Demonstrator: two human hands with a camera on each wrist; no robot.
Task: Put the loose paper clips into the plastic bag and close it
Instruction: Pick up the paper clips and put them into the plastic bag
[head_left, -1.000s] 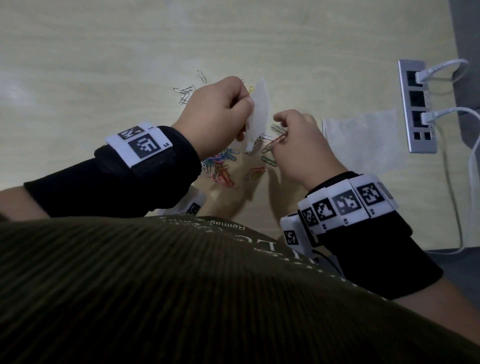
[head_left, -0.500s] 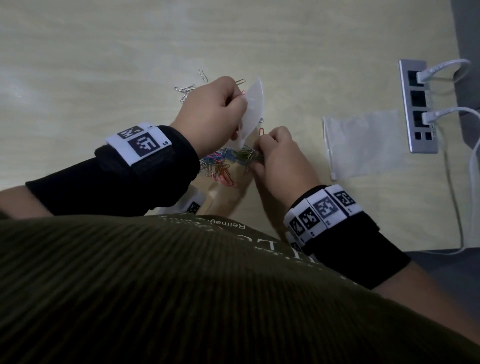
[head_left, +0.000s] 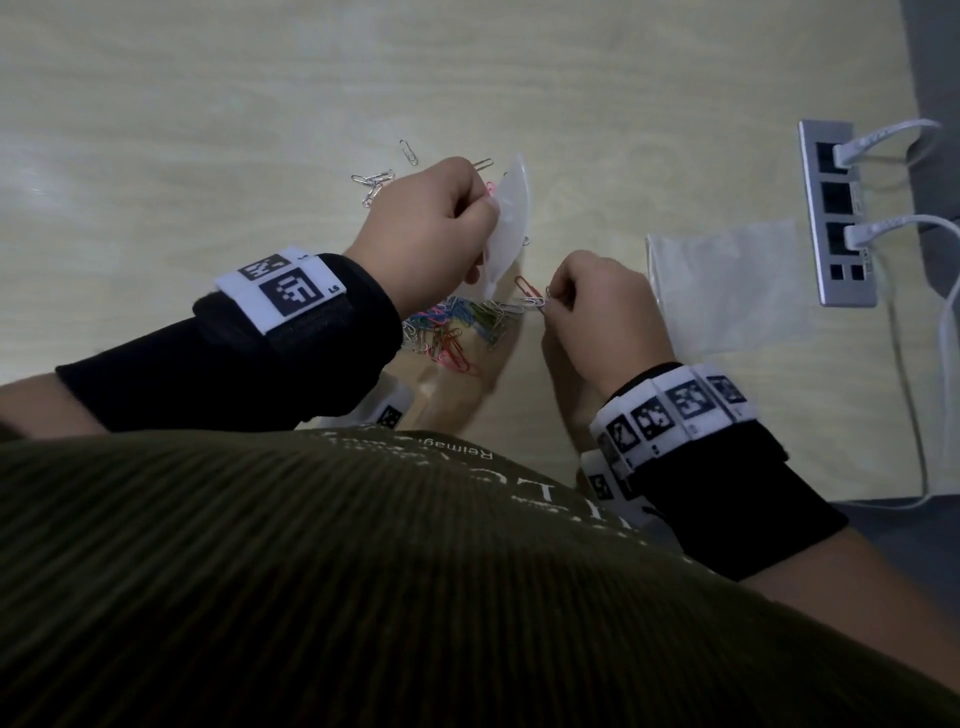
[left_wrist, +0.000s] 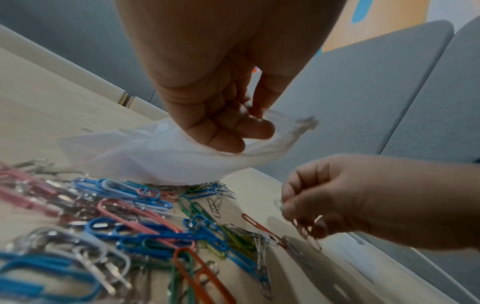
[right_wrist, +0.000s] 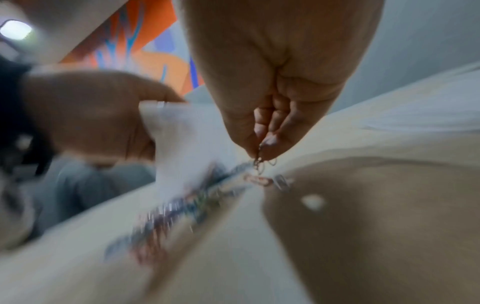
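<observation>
Clips pinched in the right hand (head_left: 597, 306) should go straight into the plastic bag (head_left: 506, 218), whose mouth the left hand (head_left: 431, 228) grips above the surface (head_left: 208, 130); widening it would help. Most paper clips (left_wrist: 135, 222) lie loose below the bag.

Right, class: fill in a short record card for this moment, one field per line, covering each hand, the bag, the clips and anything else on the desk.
left hand: grips the bag, lifted off the desk
right hand: pinches a few silver clips at the pile's edge
pile: coloured and silver clips loose on the desk
stray clips: silver, beyond the left hand
second bag: flat, right of the hands
power strip: far right, two white cables plugged in
bag state: cannot tell whether sealed
</observation>
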